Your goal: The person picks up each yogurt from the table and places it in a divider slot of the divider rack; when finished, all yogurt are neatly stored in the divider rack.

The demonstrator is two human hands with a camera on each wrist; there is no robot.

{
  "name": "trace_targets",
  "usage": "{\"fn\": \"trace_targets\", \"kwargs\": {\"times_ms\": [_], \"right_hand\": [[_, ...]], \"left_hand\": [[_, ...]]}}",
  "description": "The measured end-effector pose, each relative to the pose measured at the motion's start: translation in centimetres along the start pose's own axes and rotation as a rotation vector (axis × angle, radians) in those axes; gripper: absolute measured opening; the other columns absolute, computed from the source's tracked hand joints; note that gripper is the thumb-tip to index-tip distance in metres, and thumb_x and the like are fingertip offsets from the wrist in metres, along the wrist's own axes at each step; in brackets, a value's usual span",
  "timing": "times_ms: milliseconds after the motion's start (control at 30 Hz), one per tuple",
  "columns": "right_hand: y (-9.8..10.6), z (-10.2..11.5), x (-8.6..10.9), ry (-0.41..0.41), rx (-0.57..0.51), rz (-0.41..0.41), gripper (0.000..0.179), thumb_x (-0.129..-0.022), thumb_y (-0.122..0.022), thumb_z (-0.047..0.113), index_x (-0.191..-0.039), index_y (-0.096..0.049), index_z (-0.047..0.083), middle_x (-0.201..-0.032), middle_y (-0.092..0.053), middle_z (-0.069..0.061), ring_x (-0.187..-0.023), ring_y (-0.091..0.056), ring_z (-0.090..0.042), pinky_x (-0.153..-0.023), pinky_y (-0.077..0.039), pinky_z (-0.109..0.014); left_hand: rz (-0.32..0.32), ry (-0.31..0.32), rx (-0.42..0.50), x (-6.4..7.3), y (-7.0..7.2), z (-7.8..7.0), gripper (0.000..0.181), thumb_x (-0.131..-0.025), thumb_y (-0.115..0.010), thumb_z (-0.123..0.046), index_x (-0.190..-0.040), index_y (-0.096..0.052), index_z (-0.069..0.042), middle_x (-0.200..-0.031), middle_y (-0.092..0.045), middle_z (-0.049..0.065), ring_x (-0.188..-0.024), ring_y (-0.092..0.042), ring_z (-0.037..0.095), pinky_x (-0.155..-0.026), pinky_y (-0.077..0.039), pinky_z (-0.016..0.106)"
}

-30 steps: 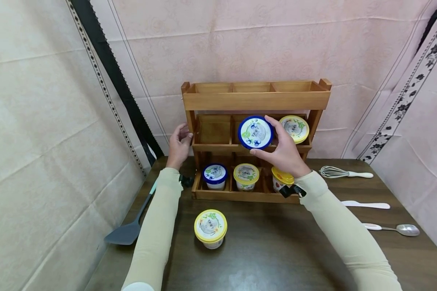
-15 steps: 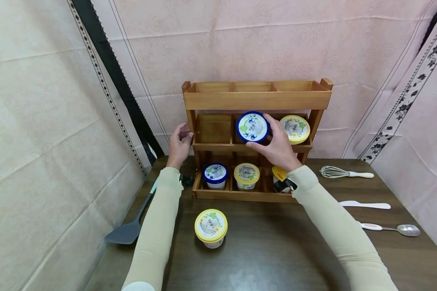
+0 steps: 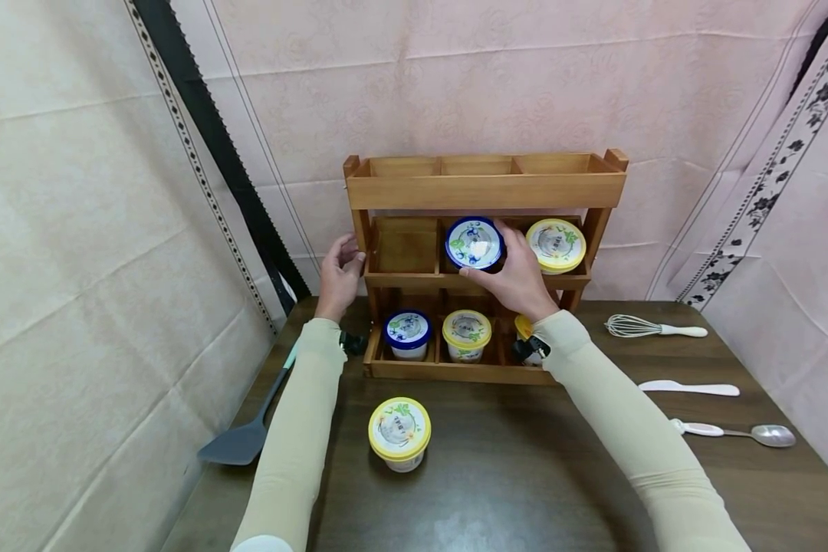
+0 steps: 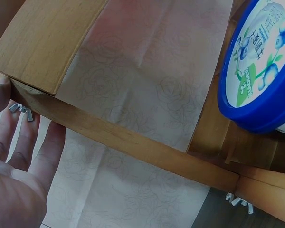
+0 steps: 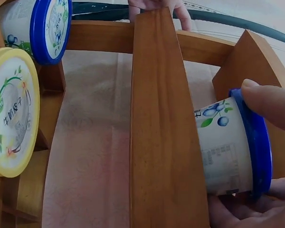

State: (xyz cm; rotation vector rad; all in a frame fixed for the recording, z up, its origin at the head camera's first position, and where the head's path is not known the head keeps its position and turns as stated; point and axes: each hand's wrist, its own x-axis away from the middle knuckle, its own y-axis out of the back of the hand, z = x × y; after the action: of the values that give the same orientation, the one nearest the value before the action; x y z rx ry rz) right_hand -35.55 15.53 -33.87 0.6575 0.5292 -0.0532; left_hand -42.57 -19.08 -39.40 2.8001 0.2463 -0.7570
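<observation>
In the head view, a three-tier wooden rack (image 3: 486, 192) stands at the back of the table. My right hand (image 3: 522, 280) grips a blue-lidded cup (image 3: 474, 243) with blueberry print by its lid, at the middle compartment of the middle tier. The right wrist view shows the thumb (image 5: 261, 97) on the lid's rim and fingers under the cup, its base hidden behind a rack board. My left hand (image 3: 340, 280) holds the rack's left side post (image 4: 118, 133), thumb on one side, fingers on the other. A yellow-lidded cup (image 3: 556, 245) sits in the middle tier's right compartment.
On the bottom tier are a blue-lidded cup (image 3: 408, 331), a yellow-lidded cup (image 3: 467, 331) and a partly hidden orange-lidded cup (image 3: 523, 326). Another yellow-lidded cup (image 3: 399, 431) stands in front. A spatula (image 3: 238, 442) lies left; a whisk (image 3: 635, 326), knife (image 3: 690, 388) and spoon (image 3: 769, 435) lie right.
My right hand has moved the blue-lidded cup slightly left and back into the middle tier's middle compartment. My left hand has stayed at the rack's post.
</observation>
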Motion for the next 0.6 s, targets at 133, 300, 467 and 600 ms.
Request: {"fn": "trace_targets", "kwargs": {"times_ms": [133,300,467,600], "right_hand": [[-0.1,-0.06,-0.21,-0.028,0.009,0.004,0.11,-0.083,-0.089,0.05,-0.167,-0.029,0.012,-0.166,-0.039,-0.019,-0.151,-0.041,-0.039,-0.125,-0.033,-0.059],[-0.07,-0.02,-0.4,-0.039,0.024,0.009,0.108,-0.085,-0.087,0.05,-0.166,-0.029,0.009,-0.165,-0.041,-0.02,-0.15,-0.042,-0.04,-0.125,-0.034,-0.058],[-0.04,-0.13,-0.3,-0.045,0.035,0.024,0.108,-0.086,-0.086,0.05,-0.167,-0.028,0.008,-0.168,-0.038,-0.02,-0.153,-0.039,-0.041,-0.126,-0.032,-0.058],[0.02,-0.15,-0.22,-0.048,0.036,0.029,0.108,-0.087,-0.085,0.051,-0.167,-0.027,0.01,-0.169,-0.036,-0.018,-0.154,-0.037,-0.04,-0.127,-0.031,-0.059]], "left_hand": [[-0.001,0.005,-0.001,-0.01,-0.02,-0.09,0.041,-0.108,-0.062,-0.018,-0.148,-0.058,-0.023,-0.139,-0.065,0.01,-0.126,-0.061,0.028,-0.116,-0.047,0.048],[0.0,0.012,0.005,-0.12,-0.04,-0.1,0.041,-0.108,-0.062,-0.019,-0.148,-0.058,-0.024,-0.139,-0.064,0.009,-0.126,-0.06,0.026,-0.117,-0.047,0.047],[0.001,0.011,0.006,-0.12,-0.04,-0.02,0.042,-0.108,-0.063,-0.019,-0.149,-0.058,-0.022,-0.139,-0.064,0.01,-0.127,-0.06,0.027,-0.117,-0.047,0.048],[0.0,0.005,0.001,-0.02,-0.01,-0.04,0.041,-0.108,-0.062,-0.018,-0.149,-0.058,-0.022,-0.138,-0.064,0.01,-0.126,-0.06,0.028,-0.117,-0.047,0.048]]}}
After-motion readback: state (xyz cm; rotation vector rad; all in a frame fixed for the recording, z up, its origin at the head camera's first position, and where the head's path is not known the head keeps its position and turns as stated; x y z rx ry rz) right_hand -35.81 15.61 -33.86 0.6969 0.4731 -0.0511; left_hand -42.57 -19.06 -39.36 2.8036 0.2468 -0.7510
